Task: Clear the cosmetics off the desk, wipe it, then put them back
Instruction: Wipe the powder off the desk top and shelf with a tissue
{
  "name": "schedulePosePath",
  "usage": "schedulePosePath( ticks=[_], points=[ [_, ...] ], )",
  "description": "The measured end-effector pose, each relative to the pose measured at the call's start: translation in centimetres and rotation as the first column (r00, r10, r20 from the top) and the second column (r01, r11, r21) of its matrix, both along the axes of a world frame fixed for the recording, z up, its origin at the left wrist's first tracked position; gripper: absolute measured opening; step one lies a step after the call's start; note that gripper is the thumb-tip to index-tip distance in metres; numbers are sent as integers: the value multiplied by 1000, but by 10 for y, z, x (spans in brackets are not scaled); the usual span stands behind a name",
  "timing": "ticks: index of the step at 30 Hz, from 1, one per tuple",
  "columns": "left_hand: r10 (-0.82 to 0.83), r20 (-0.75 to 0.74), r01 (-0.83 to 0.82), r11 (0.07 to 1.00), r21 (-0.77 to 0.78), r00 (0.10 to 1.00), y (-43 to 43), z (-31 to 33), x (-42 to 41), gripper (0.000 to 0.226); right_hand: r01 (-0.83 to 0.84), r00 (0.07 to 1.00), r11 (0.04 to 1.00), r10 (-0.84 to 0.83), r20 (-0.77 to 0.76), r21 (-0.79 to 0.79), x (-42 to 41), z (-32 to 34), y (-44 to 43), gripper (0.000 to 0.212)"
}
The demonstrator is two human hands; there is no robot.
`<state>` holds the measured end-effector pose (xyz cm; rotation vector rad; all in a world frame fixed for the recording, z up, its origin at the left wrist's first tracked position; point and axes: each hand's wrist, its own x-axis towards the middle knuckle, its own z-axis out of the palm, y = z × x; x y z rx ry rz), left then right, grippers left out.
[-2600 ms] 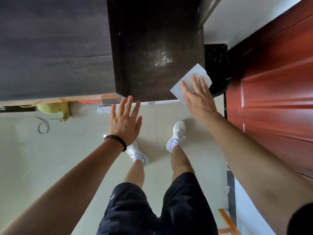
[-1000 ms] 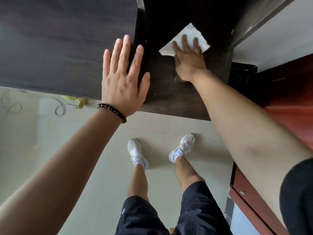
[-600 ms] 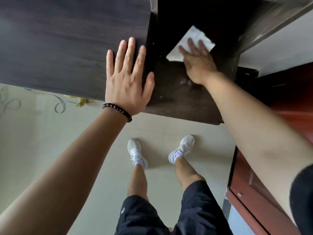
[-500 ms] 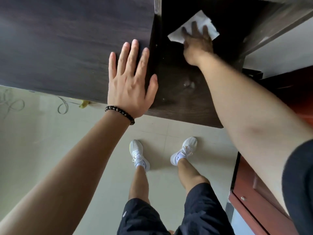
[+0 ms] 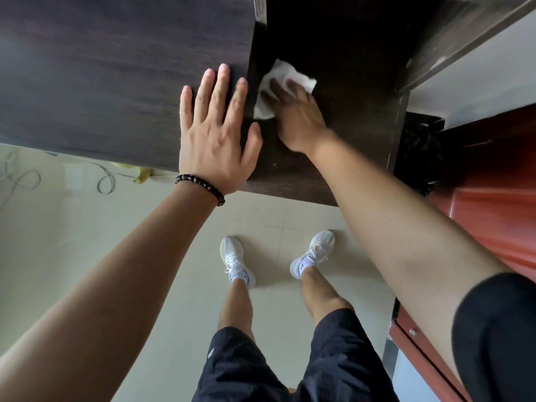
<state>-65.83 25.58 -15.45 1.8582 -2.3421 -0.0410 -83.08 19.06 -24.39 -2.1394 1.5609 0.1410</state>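
Note:
A dark wooden desk [image 5: 116, 82] fills the top of the view, with a lower, darker section [image 5: 342, 68] on its right. My right hand [image 5: 295, 117] presses a white tissue [image 5: 285, 75] flat against that lower surface, close to the step between the two levels; its fingers lie straight over the tissue. My left hand [image 5: 217, 134], with a black bead bracelet at the wrist, rests flat with spread fingers on the higher desk top near its front edge. No cosmetics are in view.
A red-brown wooden door [image 5: 493, 204] stands at the right, with a black bag [image 5: 417, 152] between it and the desk. Pale floor tiles, my white shoes [image 5: 313, 253] and loose cables [image 5: 104, 181] lie below the desk edge. A yellow object [image 5: 142, 175] peeks from under the desk.
My right hand has slid the tissue from the far right of the lower surface leftward and nearer, up against the step. My left hand has stayed flat on the desk top.

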Motion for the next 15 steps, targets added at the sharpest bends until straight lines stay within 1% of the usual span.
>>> schedulePosePath(
  ticks=[2,4,7,10,12,13,15],
  points=[
    [2,1,-2,1000,-5,1000,-1,-1,0,61,77,997,997,-77,30,17,15,-1,-9,72],
    [-1,-5,1,1000,4,1000,-1,0,-1,61,84,994,996,-86,70,35,19,-2,16,71],
    [5,0,-5,1000,7,1000,-1,0,-1,61,-70,993,998,69,97,7,8,-3,94,67],
    [9,1,-9,1000,8,1000,-1,1,0,60,-241,968,969,235,89,57,-13,1,150,74],
    [1,10,-1,1000,15,1000,-2,1,-1,61,-287,957,956,284,59,66,-26,3,147,74],
    [-2,12,2,1000,15,1000,-2,0,-1,61,-298,955,953,297,19,63,-31,4,135,74],
    [-1,12,1,1000,3,1000,-1,-2,1,61,-235,968,970,239,-74,63,-39,3,96,77]
  ],
)
